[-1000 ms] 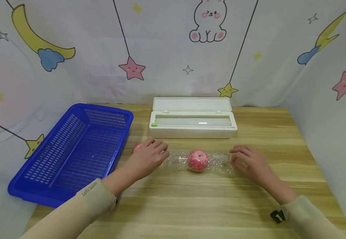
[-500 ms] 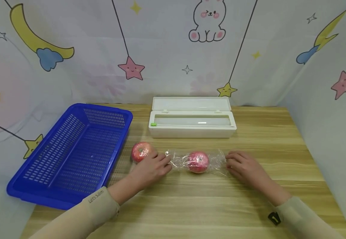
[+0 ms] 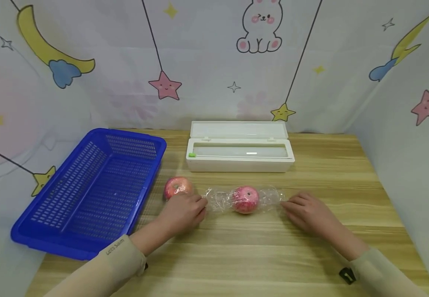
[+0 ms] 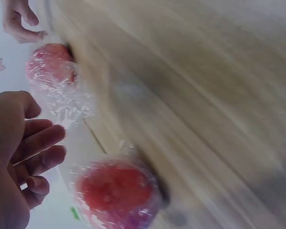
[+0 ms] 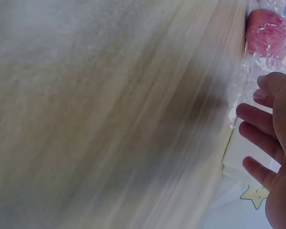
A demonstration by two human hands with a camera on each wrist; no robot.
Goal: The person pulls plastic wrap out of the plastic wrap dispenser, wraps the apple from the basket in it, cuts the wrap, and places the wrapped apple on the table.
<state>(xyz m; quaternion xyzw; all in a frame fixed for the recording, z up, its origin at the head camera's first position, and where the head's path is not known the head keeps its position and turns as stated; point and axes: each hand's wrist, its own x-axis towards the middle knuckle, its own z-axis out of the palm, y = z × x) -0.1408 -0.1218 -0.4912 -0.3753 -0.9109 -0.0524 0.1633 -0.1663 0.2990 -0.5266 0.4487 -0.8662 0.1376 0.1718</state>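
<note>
A red apple lies in the middle of the table, wrapped in clear plastic film whose loose ends stretch out to both sides. The left end reaches the fingertips of my left hand, and the fingertips of my right hand are right at the other end. In the left wrist view, the thumb and loosely bent fingers of my left hand stand apart. Likewise, my right hand has spread fingers beside the film. A second film-wrapped apple sits just beyond my left hand, partly covered by it.
At the left stands a blue plastic basket with slotted walls. Behind the apples is a long white film dispenser, lid raised, with a roll inside and a green slider on its front edge. A printed cloth hangs behind the table.
My left hand has moved nearer, uncovering much of the left apple. My right hand came in to the film, then drew slightly back right. The film's right end looks shorter and more gathered.
</note>
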